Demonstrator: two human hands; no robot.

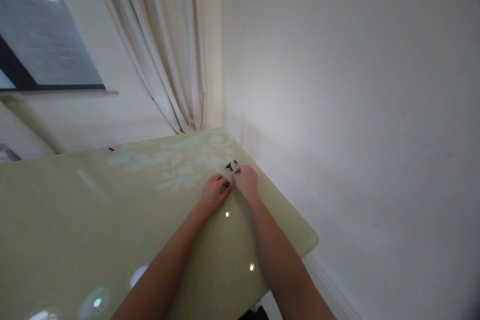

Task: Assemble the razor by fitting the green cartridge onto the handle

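Note:
My right hand (246,180) is closed, pinching the handle of a small black razor (229,166) with a T-shaped head. The head points away from me, just above or on the table. Right beyond the fingers lies a small dark piece (236,162), too small to name. My left hand (214,192) rests on the table beside the right one, its fingers curled together. Something small and dark shows between its thumb and fingers, and I cannot make out what it is.
The glossy pale green table (112,240) has a white floral pattern near its far corner. Another small black piece (111,149) lies by the back edge. A white wall (356,135) runs along the right side; a cream curtain (168,50) hangs behind, beside a window (56,35).

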